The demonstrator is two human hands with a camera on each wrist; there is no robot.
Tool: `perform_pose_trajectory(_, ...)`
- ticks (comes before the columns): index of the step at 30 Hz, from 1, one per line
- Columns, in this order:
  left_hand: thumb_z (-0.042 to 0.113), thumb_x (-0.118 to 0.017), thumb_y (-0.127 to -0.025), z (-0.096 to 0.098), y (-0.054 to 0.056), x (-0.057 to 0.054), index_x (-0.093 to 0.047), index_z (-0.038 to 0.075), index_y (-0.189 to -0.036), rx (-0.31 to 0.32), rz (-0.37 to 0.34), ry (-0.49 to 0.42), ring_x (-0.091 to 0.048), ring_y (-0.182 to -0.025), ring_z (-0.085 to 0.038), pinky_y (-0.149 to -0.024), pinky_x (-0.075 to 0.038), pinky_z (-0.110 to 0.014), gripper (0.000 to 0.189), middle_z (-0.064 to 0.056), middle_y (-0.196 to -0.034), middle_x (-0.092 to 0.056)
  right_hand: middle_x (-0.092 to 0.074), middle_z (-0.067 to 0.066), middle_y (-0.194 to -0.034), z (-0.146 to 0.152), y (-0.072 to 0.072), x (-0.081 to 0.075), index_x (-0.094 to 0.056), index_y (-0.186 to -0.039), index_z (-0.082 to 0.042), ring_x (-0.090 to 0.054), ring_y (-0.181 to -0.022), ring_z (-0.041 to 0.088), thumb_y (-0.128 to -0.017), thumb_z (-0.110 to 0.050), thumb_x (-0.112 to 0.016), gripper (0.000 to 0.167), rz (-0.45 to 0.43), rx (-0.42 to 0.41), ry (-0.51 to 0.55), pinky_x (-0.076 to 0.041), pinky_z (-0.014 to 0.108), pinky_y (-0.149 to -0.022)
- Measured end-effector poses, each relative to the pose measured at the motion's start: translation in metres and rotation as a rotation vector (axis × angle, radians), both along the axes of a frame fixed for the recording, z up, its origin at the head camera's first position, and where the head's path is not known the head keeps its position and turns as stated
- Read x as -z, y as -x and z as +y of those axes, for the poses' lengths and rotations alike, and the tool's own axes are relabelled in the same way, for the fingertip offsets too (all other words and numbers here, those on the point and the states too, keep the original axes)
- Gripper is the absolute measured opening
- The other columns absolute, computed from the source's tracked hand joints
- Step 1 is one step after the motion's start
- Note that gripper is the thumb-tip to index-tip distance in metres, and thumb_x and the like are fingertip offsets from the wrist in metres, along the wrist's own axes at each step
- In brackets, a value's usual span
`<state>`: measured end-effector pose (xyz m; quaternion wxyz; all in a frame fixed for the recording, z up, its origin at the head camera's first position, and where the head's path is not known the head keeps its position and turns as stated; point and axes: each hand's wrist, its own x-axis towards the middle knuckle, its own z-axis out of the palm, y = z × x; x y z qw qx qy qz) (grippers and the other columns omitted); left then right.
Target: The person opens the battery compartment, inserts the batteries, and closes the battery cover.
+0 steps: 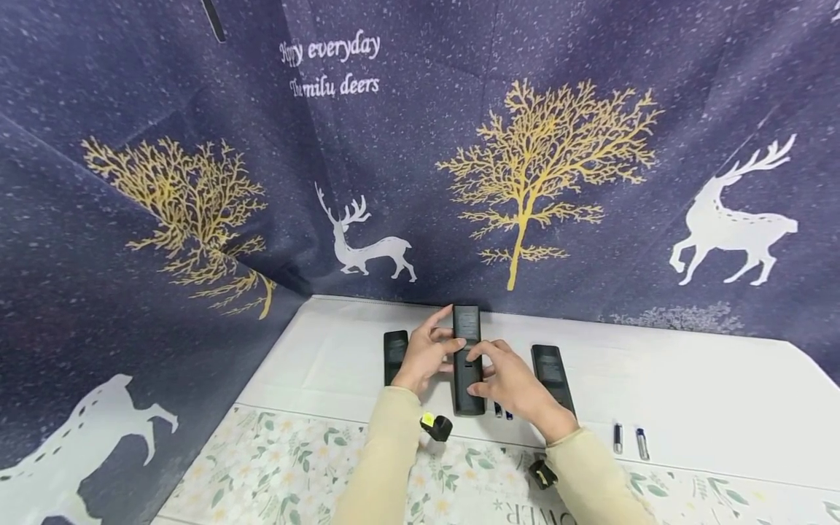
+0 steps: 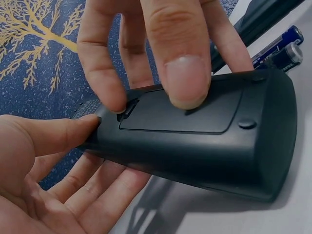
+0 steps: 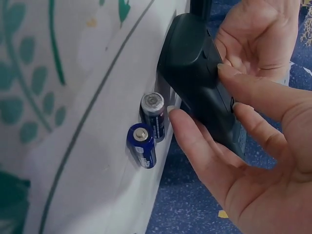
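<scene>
A black remote control [image 1: 467, 397] is held back side up between both hands, its battery cover [image 2: 170, 117] in place. My left hand [image 1: 423, 357] grips it from the left, thumb on its back and fingers underneath. From the other side my right hand [image 1: 518, 383] holds it, thumb pressing the cover and index fingertip at the cover's latch [image 2: 127, 109]. Below the remote, in the right wrist view, two batteries lie side by side, a silver-ended battery [image 3: 154, 114] and a blue battery [image 3: 141, 146].
One more black remote [image 1: 395, 350] lies left of the hands and another remote [image 1: 550, 368] to the right. Farther right are a dark battery [image 1: 618, 437] and a blue-silver battery [image 1: 642, 443]. A patterned curtain [image 1: 426, 146] hangs behind the white table [image 1: 709, 394].
</scene>
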<state>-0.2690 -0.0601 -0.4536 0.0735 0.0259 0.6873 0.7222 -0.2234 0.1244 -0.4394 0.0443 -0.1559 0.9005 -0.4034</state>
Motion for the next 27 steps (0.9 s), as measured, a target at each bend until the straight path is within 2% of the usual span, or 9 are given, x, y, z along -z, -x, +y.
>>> perform_pose_trajectory(11, 0.005, -0.075, -0.099, 0.0000, 0.0004, 0.0000, -0.052, 0.029, -0.159, 0.006, 0.003, 0.009, -0.073, -0.093, -0.025, -0.073, -0.064, -0.042, 0.069, -0.013, -0.131, -0.065, -0.052, 0.019, -0.138, -0.0019, -0.0047, -0.0046, -0.069, -0.119, -0.015, -0.069, -0.107, 0.035, -0.087, -0.004, -0.088, 0.038, 0.013, 0.002, -0.024, -0.062, 0.041, -0.078)
perform_pose_trajectory(20, 0.002, -0.075, -0.098, 0.0029, 0.0007, -0.0030, -0.054, 0.029, -0.158, 0.009, -0.001, -0.003, -0.073, -0.090, -0.021, -0.072, -0.064, -0.042, 0.069, -0.011, -0.125, -0.067, -0.052, 0.016, -0.131, -0.0032, -0.0039, 0.0015, -0.066, -0.114, -0.018, -0.068, -0.101, 0.030, -0.087, -0.003, -0.087, 0.037, 0.063, 0.019, -0.040, -0.060, 0.040, -0.076)
perform_pose_trajectory(27, -0.002, -0.074, -0.098, 0.0031, 0.0019, -0.0034, -0.053, 0.026, -0.159, 0.011, -0.005, -0.025, -0.074, -0.088, -0.023, -0.072, -0.064, -0.042, 0.071, -0.011, -0.122, -0.070, -0.051, 0.018, -0.130, -0.0029, -0.0052, -0.0009, -0.062, -0.111, -0.017, -0.068, -0.100, 0.031, -0.088, -0.002, -0.086, 0.037, 0.056, 0.011, -0.028, -0.059, 0.041, -0.074)
